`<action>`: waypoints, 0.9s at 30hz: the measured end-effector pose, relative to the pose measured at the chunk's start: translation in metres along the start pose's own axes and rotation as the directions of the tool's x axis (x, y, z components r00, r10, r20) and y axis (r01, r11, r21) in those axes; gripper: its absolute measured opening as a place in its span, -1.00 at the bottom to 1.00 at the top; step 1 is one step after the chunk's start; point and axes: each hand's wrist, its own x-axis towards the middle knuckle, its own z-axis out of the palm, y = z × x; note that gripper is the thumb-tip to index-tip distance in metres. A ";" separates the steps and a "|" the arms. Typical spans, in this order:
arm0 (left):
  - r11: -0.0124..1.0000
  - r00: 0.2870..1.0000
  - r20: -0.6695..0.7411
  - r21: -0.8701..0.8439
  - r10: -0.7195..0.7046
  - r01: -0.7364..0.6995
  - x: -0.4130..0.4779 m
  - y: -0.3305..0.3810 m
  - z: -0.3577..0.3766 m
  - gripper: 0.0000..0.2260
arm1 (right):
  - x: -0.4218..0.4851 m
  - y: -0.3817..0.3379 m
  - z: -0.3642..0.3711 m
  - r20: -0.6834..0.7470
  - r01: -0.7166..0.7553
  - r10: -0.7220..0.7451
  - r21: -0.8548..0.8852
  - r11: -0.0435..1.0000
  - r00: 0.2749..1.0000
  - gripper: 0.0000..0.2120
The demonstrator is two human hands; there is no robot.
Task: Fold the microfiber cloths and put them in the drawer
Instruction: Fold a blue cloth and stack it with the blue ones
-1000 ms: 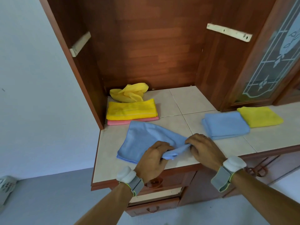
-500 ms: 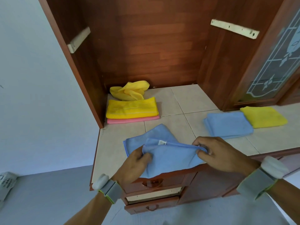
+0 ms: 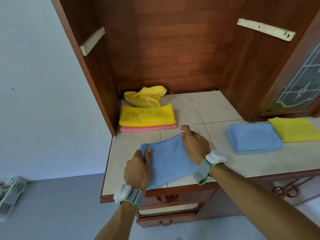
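Note:
A blue microfiber cloth (image 3: 170, 161) lies folded over on the tiled counter (image 3: 216, 108), its near edge hanging a little past the front. My left hand (image 3: 138, 168) pinches its far left corner. My right hand (image 3: 194, 144) holds its far right corner against the tiles. Behind it are a folded yellow cloth (image 3: 147, 116) stacked on a folded pink cloth (image 3: 149, 128), and a crumpled yellow cloth (image 3: 145, 97). To the right lie a folded blue cloth (image 3: 253, 138) and a folded yellow cloth (image 3: 294, 129). A drawer (image 3: 166, 218) below the counter stands slightly pulled out.
The counter sits in a wooden cabinet recess with side walls at left and right. A glass-panelled cabinet door (image 3: 301, 84) is at the right. A grey plastic basket (image 3: 12, 193) stands on the floor at far left.
Both hands lifted the near edge of the blue cloth and carried it away from me onto the far edge, so the cloth now lies folded in half on the counter.

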 end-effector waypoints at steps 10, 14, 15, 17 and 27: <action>0.932 0.997 0.074 0.362 -0.032 0.003 0.013 -0.006 0.003 -0.49 | 0.019 0.002 0.014 0.029 -0.006 0.010 -0.133 0.991 1.000 -0.65; 0.910 0.993 0.100 0.415 -0.060 0.014 0.022 -0.007 -0.005 -0.52 | 0.019 0.002 0.015 0.008 -0.060 0.062 -0.151 0.987 0.998 -0.59; 0.901 0.997 0.067 0.433 -0.029 -0.003 0.024 -0.007 -0.007 -0.57 | 0.018 0.002 0.014 -0.004 -0.083 0.083 -0.138 0.987 0.997 -0.56; 0.895 0.994 -0.039 0.439 0.106 -0.078 0.020 -0.002 -0.011 -0.60 | 0.014 0.002 0.012 -0.019 -0.142 0.141 -0.074 0.987 0.990 -0.47; 0.778 0.833 0.418 0.357 0.361 -0.517 -0.008 0.020 0.044 -0.17 | -0.014 0.034 -0.006 0.278 -0.314 0.247 0.231 0.921 0.928 -0.60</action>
